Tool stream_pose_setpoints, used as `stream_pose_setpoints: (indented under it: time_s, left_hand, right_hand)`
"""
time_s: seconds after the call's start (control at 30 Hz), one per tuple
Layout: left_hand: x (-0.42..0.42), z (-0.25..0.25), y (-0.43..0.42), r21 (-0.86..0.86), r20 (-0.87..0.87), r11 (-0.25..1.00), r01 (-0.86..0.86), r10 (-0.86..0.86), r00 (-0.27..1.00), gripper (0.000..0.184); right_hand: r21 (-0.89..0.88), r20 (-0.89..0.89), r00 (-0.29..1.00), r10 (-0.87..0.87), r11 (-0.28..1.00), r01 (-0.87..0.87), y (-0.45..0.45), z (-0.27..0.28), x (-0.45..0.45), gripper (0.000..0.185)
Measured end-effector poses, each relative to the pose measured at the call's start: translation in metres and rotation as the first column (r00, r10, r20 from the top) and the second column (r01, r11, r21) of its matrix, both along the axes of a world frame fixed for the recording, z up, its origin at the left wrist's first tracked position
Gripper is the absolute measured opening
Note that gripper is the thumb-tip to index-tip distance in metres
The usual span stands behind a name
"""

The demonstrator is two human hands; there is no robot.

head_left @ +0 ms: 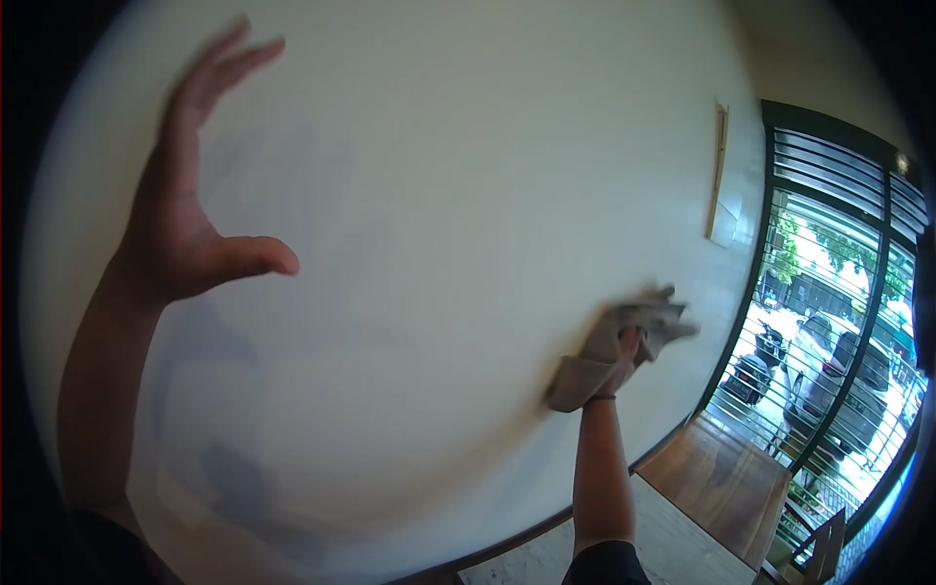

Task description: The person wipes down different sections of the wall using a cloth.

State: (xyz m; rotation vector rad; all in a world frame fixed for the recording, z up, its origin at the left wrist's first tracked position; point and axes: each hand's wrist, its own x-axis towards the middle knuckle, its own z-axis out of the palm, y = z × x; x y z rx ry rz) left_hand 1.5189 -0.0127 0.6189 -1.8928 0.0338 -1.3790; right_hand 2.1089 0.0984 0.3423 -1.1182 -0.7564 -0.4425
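Note:
My right hand (626, 363) presses a greyish-brown cloth (585, 378) against the white wall (419, 224), low and right of centre. Folds of the cloth spread out past the fingers, and part of it hangs to the left of the wrist. A thin dark band circles that wrist. Raised at the upper left, my left hand (190, 195) holds nothing. Its fingers and thumb are spread apart in a wide curve in front of the wall.
Below the wall stand a marble-look tabletop (673, 536) and a wooden tabletop (717, 478), with a wooden chair (819, 551) beside them. A flat panel (721, 185) hangs on the wall. At the right, a dark-framed barred window (829, 292) shows parked vehicles outside.

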Motion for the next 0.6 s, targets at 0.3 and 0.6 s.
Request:
stream_pose_setpoints:
  time_s: [0.3,0.6]
  left_hand:
    - [0.018,-0.055,-0.081,-0.648,-0.176,0.676,0.351,-0.582,0.794,0.101]
    - [0.03,-0.07,-0.092,-0.777,-0.143,0.547,0.311,-0.635,0.76,0.094]
  right_hand:
    - [-0.217,0.944,0.269,0.191,0.973,0.074,-0.087,0.01,-0.295,0.053]
    - [-0.131,0.983,0.14,0.119,0.988,0.08,-0.089,0.045,-0.255,0.066]
